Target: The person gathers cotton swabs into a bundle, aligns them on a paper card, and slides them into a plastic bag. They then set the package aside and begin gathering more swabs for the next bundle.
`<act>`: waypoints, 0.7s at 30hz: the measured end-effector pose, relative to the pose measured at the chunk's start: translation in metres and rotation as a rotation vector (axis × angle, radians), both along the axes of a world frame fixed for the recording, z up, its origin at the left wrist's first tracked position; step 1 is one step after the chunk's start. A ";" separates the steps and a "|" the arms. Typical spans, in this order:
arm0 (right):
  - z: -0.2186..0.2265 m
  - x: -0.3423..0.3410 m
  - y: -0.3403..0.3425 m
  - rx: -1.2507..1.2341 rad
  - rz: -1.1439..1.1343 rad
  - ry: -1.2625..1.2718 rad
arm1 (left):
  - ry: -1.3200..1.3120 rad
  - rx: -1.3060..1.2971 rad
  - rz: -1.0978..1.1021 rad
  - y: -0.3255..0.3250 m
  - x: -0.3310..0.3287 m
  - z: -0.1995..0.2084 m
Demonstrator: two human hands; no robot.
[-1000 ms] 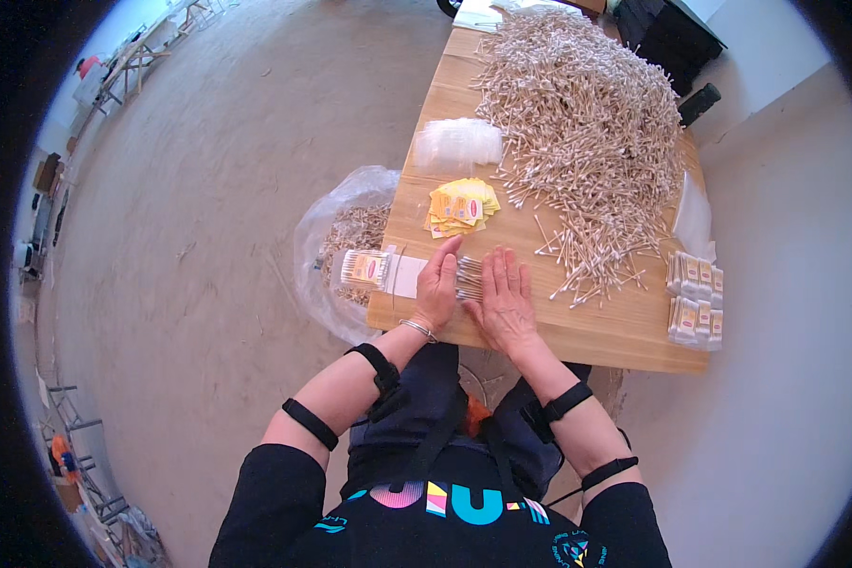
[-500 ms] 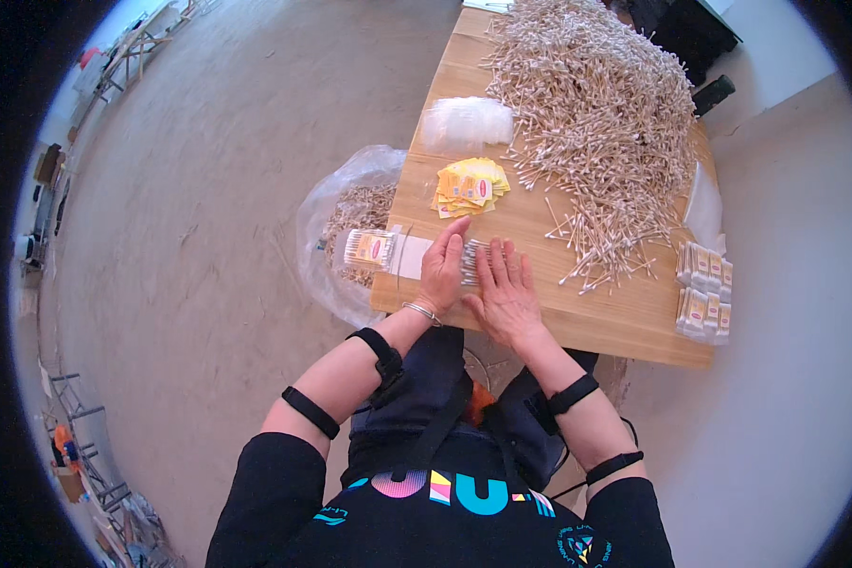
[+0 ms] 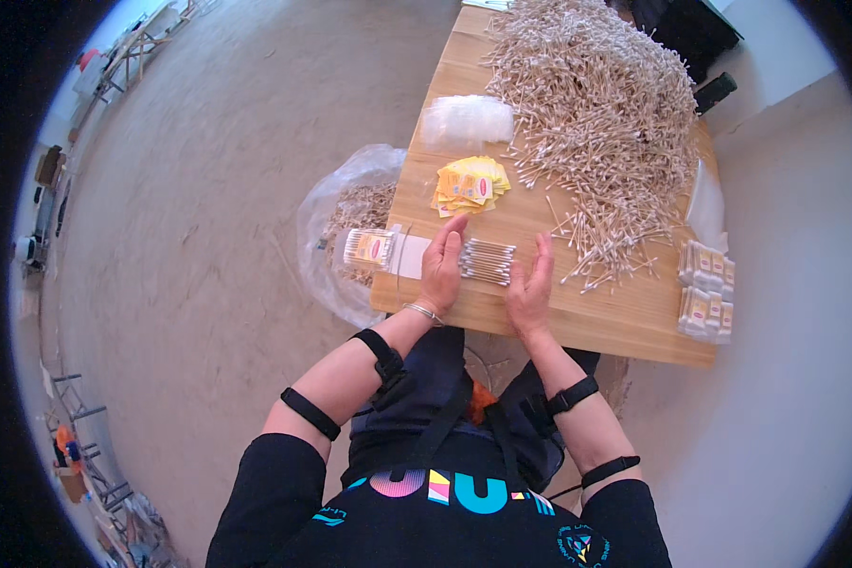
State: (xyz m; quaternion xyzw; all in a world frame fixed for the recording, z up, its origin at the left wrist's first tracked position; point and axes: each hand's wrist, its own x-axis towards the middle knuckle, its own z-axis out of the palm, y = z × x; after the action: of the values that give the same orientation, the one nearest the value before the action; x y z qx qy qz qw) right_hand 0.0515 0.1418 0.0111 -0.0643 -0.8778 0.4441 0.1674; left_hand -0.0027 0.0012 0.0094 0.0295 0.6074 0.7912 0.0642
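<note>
A flat row of cotton swabs (image 3: 488,261) lies on the wooden table between my two hands, the sticks side by side. My left hand (image 3: 441,270) stands on edge against the row's left end, fingers stretched out. On the right, my right hand (image 3: 531,286) is also on edge with straight fingers, its palm facing the row and close to its right end. Left of my left hand is a white card-like piece (image 3: 408,257), and beyond it a clear pack of swabs (image 3: 368,249) with a yellow label at the table's edge.
A large heap of loose swabs (image 3: 596,104) covers the far right of the table (image 3: 625,331). Yellow cards (image 3: 470,186) and clear plastic bags (image 3: 466,123) lie ahead. Filled packs (image 3: 705,292) stand at the right edge. A plastic sack of swabs (image 3: 312,222) sits left of the table.
My right hand has lifted from lying flat over the swabs and turned on edge, slightly to the right, uncovering the row. My left hand has barely moved.
</note>
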 end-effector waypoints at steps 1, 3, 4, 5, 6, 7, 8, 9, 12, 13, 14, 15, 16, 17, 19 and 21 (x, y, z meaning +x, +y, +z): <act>-0.001 -0.004 -0.003 -0.156 -0.036 0.007 | 0.003 0.013 -0.001 -0.001 -0.001 -0.001; -0.003 -0.010 -0.010 -0.313 -0.078 0.015 | 0.006 0.027 -0.007 0.000 -0.001 -0.001; -0.005 -0.012 -0.015 -0.378 -0.074 0.034 | 0.003 0.024 -0.013 0.001 0.000 0.000; -0.007 -0.014 -0.020 -0.444 -0.070 0.054 | -0.001 0.022 -0.019 0.002 0.001 0.000; -0.008 -0.015 -0.024 -0.447 -0.069 0.052 | -0.002 0.019 -0.018 0.001 0.001 0.001; -0.009 -0.016 -0.029 -0.500 -0.035 0.066 | -0.009 0.025 -0.027 0.000 0.001 0.001; -0.009 -0.016 -0.031 -0.553 -0.002 0.080 | -0.017 0.030 -0.036 0.000 0.001 0.002; -0.009 -0.017 -0.031 -0.555 0.001 0.077 | -0.018 0.028 -0.033 -0.001 0.001 0.001; -0.010 -0.020 -0.024 -0.681 -0.008 0.131 | -0.005 0.067 -0.038 0.000 0.001 -0.001; -0.010 -0.022 -0.018 -0.628 -0.045 0.143 | -0.008 0.095 -0.026 0.001 0.001 -0.001; -0.011 -0.024 -0.013 -0.574 -0.081 0.155 | -0.010 0.122 -0.015 0.003 0.001 -0.001; -0.009 -0.027 -0.013 -0.575 -0.080 0.154 | -0.011 0.122 -0.014 0.002 0.000 -0.003; -0.006 -0.029 -0.013 -0.575 -0.074 0.140 | -0.001 0.113 -0.010 0.000 -0.001 -0.005; -0.003 -0.030 -0.014 -0.576 -0.067 0.127 | 0.009 0.104 -0.006 -0.002 -0.001 -0.006; -0.004 -0.031 -0.013 -0.531 -0.052 0.120 | -0.001 0.100 -0.019 -0.001 -0.001 -0.004; -0.004 -0.029 -0.012 -0.446 -0.017 0.105 | -0.011 0.095 -0.028 -0.002 -0.001 -0.003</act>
State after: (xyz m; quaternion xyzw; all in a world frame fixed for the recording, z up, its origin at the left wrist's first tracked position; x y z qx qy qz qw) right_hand 0.0226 0.1299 0.0072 -0.0838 -0.7476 0.6283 0.1983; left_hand -0.0032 -0.0008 0.0067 0.0368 0.5685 0.8183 0.0770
